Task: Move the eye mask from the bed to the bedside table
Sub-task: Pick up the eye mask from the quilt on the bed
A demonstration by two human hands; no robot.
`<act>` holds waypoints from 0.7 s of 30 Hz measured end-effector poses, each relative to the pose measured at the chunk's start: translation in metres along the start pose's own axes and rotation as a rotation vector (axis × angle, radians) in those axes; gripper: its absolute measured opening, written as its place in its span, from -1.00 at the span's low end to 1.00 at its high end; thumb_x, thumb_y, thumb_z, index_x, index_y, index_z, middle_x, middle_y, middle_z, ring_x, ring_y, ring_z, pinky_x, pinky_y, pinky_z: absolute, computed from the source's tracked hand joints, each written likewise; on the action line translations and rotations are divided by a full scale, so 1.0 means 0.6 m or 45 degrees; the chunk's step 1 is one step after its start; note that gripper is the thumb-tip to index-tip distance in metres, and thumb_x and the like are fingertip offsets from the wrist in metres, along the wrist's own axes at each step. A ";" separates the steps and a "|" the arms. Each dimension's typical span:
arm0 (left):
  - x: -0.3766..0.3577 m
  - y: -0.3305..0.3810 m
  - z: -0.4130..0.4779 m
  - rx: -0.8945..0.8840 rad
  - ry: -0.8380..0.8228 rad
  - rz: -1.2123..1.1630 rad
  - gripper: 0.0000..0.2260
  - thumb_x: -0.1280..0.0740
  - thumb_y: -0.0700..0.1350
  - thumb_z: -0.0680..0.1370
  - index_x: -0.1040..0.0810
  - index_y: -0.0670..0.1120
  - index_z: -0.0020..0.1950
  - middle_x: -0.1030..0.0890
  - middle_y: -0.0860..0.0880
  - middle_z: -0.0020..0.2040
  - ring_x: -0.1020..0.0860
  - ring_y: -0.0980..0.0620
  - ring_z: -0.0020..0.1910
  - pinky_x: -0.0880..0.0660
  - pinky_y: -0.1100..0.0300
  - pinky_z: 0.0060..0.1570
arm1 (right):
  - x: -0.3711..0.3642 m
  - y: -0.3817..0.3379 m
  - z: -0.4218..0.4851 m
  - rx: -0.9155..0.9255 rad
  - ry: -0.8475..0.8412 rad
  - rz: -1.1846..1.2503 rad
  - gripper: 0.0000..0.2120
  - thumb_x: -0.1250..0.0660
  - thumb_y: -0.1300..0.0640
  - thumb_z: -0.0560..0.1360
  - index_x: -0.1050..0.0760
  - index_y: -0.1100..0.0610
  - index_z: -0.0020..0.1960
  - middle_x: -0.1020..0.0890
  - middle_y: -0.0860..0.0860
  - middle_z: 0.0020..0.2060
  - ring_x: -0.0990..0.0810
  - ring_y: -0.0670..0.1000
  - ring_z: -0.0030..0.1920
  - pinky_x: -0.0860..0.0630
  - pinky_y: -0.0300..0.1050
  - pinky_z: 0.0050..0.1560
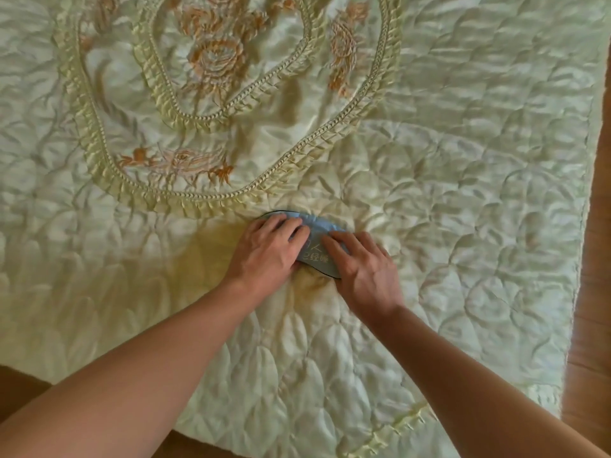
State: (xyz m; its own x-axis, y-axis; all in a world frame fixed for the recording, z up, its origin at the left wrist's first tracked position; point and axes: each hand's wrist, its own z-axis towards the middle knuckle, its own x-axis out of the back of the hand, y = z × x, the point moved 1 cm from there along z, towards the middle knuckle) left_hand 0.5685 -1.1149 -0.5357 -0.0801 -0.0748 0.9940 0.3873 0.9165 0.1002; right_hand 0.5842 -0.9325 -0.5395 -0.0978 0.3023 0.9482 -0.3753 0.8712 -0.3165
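A pale green quilted bedspread [429, 193] with a ruffled oval border and orange embroidered flowers fills the view. Just below the ruffle, the left hand [267, 251] lies with fingers curled over the left end of a light blue eye mask [317, 246]. The right hand [367, 272] presses fingers flat on its right end. The mask rests on the bedspread.

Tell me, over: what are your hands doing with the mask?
Left hand, right hand both on eye mask. Mask on bedspread. Nothing blocking.
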 end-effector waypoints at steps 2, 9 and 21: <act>0.006 0.005 0.007 0.057 -0.014 -0.047 -0.66 -0.48 -0.24 0.31 -0.63 -0.14 0.07 -0.68 -0.10 -0.01 -0.62 -0.16 0.00 -0.58 -0.05 -0.01 | 0.022 0.006 0.019 -0.095 -0.039 0.178 -0.75 -0.40 0.28 0.39 -0.66 0.11 0.05 -0.72 0.07 -0.12 -0.62 0.20 -0.16 -0.56 0.05 -0.21; 0.114 0.031 0.012 0.470 -0.322 -1.106 -0.86 -0.38 -0.08 0.53 -0.56 -0.15 -0.13 -0.55 -0.01 -0.33 -0.54 -0.02 -0.32 -0.36 0.12 -0.33 | 0.210 0.016 0.082 -0.474 -0.245 0.712 -0.76 -0.45 0.17 0.40 -0.65 0.00 0.05 -0.72 -0.02 -0.20 -0.65 -0.01 -0.18 -0.56 -0.12 -0.19; 0.603 0.198 -0.034 0.714 -0.365 -2.015 -0.83 -0.43 -0.05 0.52 -0.66 -0.02 0.10 -0.74 0.02 -0.01 -0.69 0.08 0.01 -0.59 0.12 0.09 | 0.646 -0.106 0.031 -1.024 -0.213 1.913 -0.82 -0.43 0.26 0.52 -0.65 0.26 0.10 -0.71 0.31 0.03 -0.71 0.27 0.04 -0.66 0.11 0.00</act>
State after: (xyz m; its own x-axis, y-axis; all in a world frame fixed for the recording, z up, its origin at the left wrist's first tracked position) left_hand 0.6042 -1.0409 -0.1632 -0.2155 -0.9714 -0.0999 -0.5699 0.0420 0.8207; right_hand 0.5530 -0.8781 -0.1510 -0.0123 0.9803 -0.1969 0.6474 -0.1422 -0.7487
